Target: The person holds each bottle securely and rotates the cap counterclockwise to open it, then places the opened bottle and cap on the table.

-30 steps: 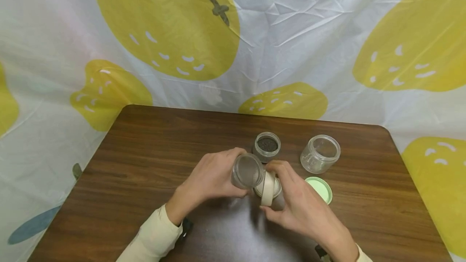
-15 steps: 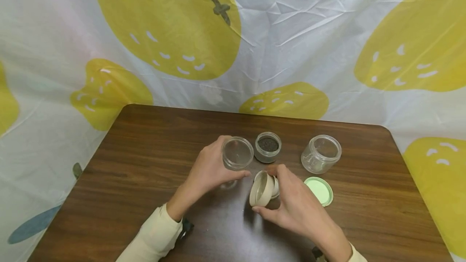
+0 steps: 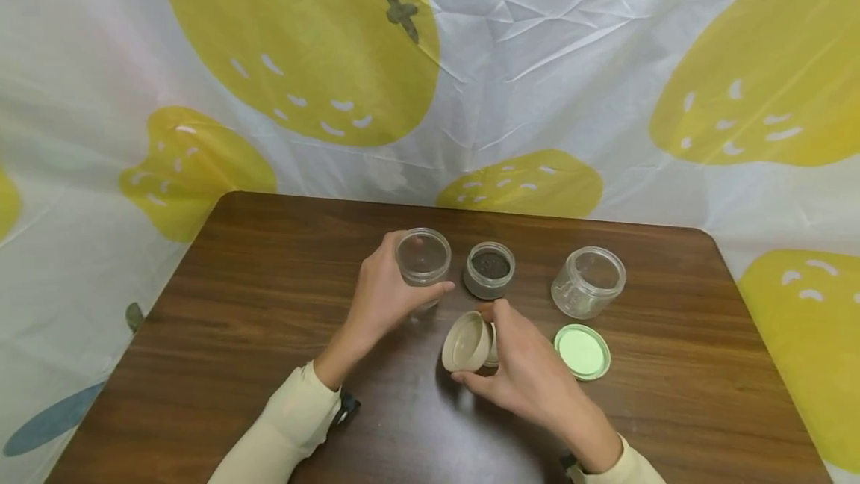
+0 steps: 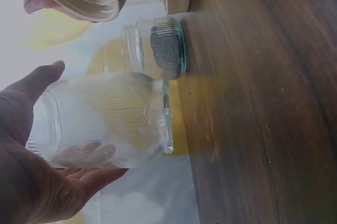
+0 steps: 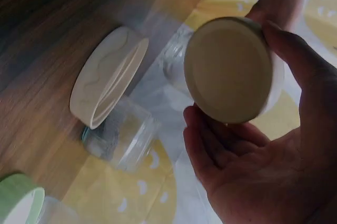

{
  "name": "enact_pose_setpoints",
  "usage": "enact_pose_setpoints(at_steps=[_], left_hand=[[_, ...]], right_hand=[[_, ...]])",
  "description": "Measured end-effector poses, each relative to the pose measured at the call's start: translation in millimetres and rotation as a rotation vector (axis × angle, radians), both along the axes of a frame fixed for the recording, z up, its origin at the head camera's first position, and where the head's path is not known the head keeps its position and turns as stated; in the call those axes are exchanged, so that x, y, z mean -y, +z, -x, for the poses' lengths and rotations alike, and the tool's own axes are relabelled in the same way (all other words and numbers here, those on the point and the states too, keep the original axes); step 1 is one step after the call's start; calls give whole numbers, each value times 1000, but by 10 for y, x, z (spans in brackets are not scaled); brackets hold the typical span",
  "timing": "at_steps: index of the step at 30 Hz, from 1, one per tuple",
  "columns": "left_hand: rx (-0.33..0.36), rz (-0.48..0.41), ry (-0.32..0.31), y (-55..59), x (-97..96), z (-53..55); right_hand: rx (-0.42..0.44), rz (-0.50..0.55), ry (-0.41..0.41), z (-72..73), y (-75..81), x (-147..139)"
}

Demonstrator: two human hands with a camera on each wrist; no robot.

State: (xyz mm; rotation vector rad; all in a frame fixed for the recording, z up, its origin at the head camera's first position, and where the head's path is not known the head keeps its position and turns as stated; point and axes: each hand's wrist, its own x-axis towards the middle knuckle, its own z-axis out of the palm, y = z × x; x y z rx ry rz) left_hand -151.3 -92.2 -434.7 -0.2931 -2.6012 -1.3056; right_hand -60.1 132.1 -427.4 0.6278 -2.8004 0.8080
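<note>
My left hand [image 3: 384, 286] grips a clear ribbed jar [image 4: 105, 116] round its side, upright and with nothing visible inside. Whether its base touches the table cannot be told. My right hand [image 3: 531, 364] pinches a beige lid [image 3: 463, 342] by its rim, tilted so its hollow inner side faces left. A second beige lid [image 5: 108, 79] lies on the table just behind the held one and is partly hidden in the head view. Beyond the hands stands a small open glass jar [image 3: 489, 275] with dark grainy contents.
On the right stands an open clear jar [image 3: 587, 290] with a pale green lid [image 3: 581, 352] lying in front of it. The brown wooden table [image 3: 282, 260] ends at a hanging white cloth [image 3: 470, 95] with yellow fruit prints.
My left hand has carried the clear jar left and back, away from the lid, and set it more upright. My right hand has moved slightly left and turned the beige lid's inner side into view.
</note>
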Motion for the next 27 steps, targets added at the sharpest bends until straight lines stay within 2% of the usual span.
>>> enact_pose_setpoints(at_steps=[10, 19, 27], left_hand=[[27, 9, 28, -19, -20, 114], [49, 22, 31, -25, -108, 187], [32, 17, 29, -65, -144, 222]], right_hand=[[105, 26, -123, 17, 38, 249], [119, 39, -72, 132, -67, 504], [107, 60, -23, 163, -157, 616]])
